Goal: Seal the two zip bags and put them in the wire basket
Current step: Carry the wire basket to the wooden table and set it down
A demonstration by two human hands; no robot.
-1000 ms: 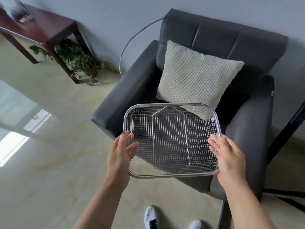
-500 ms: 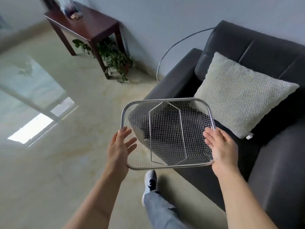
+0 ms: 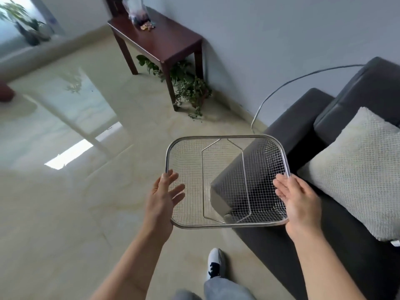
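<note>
Now the wire basket (image 3: 227, 180), gripped between both hands' flat, extended fingers (image 3: 173, 187), hangs over floor beside the armchair (image 3: 303, 213), not before its cushion.

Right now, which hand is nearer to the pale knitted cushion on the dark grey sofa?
Right. The right hand holds the wire basket on the side beside the pale knitted cushion; the left hand holds the far side, away from it.

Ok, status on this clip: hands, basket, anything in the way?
Left hand and right hand grip wire basket by its sides, carried over floor beside grey sofa. Basket empty. No zip bags in view. Nothing blocking.
</note>
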